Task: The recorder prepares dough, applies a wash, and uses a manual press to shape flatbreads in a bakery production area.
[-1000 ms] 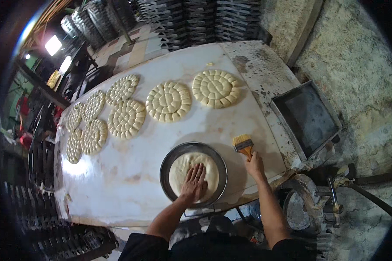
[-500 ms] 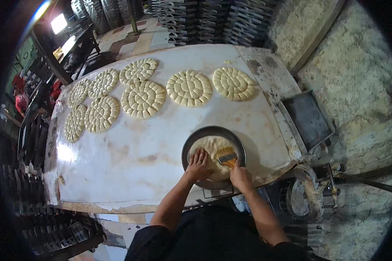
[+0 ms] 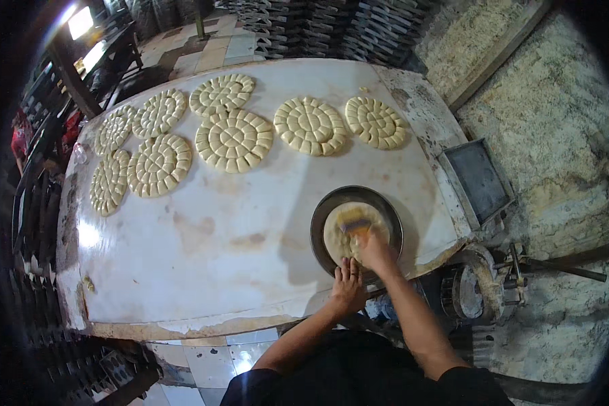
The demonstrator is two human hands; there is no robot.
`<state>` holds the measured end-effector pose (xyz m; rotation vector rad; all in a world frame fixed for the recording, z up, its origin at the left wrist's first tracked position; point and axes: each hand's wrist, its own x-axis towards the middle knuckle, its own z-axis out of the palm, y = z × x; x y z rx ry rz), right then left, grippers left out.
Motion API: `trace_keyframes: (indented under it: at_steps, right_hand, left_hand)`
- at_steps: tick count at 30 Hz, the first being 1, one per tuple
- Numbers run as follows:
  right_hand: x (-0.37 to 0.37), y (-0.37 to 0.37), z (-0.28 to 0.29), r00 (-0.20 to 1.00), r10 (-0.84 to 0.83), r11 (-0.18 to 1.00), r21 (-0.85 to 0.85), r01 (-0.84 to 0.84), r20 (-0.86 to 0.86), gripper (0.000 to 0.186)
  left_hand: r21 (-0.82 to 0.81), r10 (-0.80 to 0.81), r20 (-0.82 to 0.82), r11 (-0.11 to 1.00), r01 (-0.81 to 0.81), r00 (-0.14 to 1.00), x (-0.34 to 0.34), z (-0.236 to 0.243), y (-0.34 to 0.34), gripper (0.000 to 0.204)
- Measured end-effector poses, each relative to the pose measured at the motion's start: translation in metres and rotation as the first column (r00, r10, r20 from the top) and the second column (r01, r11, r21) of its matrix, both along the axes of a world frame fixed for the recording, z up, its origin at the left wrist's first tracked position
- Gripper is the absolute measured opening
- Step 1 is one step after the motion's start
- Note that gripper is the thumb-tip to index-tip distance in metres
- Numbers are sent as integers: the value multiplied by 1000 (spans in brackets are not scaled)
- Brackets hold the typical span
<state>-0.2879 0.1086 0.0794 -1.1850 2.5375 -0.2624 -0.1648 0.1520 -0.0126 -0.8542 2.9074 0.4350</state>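
A round dark metal pan (image 3: 318,234) sits near the front right of the pale worktop, holding a smooth disc of dough (image 3: 335,242). My right hand (image 3: 372,250) grips a flat brush (image 3: 353,220), its bristles on the dough and blurred by motion. My left hand (image 3: 346,287) lies at the pan's near edge, fingers extended onto the rim and the edge of the dough. Several round cut dough pieces in ringed patterns (image 3: 233,139) lie across the back of the worktop.
A shallow rectangular metal tray (image 3: 476,183) rests on the worktop's right ledge beside a rough wall (image 3: 534,128). Dark stacked metal racks (image 3: 338,30) stand behind. Metal fittings with a bar (image 3: 517,271) are at lower right, and a bright lamp (image 3: 80,24) is at upper left.
The brush has moved from beside the pan onto the dough. My left hand has slid from the dough's middle toward the near rim. The pan sits further right in view.
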Motion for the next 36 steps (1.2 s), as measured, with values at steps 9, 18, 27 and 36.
trace_keyframes:
  at_steps: [9,18,27,36]
  right_hand:
    - [-24,16,54,861,447,891,42,-451,-242,35]
    - [-55,76,6,700,713,701,51,-711,-39,47]
    - [-98,122,-9,780,626,780,5,-626,8,45]
    - [-111,85,25,941,314,946,50,-322,124,49]
  left_hand:
    - [414,316,-165,882,-225,934,74,55,39,63]
    - [645,577,-125,665,-376,807,23,97,120,47]
    - [651,620,223,479,-588,752,19,93,156,47]
    - [252,273,-82,936,-245,959,-26,54,58,57]
